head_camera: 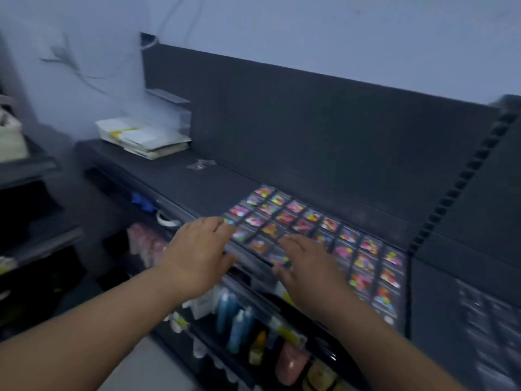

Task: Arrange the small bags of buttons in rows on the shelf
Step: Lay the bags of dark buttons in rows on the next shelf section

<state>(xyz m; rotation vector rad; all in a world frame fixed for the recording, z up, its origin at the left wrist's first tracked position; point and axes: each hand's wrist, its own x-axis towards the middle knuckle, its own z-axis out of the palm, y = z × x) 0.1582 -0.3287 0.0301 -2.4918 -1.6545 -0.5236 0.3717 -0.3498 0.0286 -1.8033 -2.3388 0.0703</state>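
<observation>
Squaring up rows of small clear plastic bags of bright mixed-colour buttons (363, 246) on the dark grey shelf (197, 187).
Laid flat and edge to edge at the shelf's right end, likely to keep rows straight. Working with left hand (197, 249) and right hand (304, 266) spread palm-down over the near-left bags, grip wide, holding nothing, probably to nudge rather than lift; fingertips blurred, contact uncertain.

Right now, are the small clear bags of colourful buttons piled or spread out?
Spread out: the clear button bags lie flat in rows on the dark shelf.
</observation>
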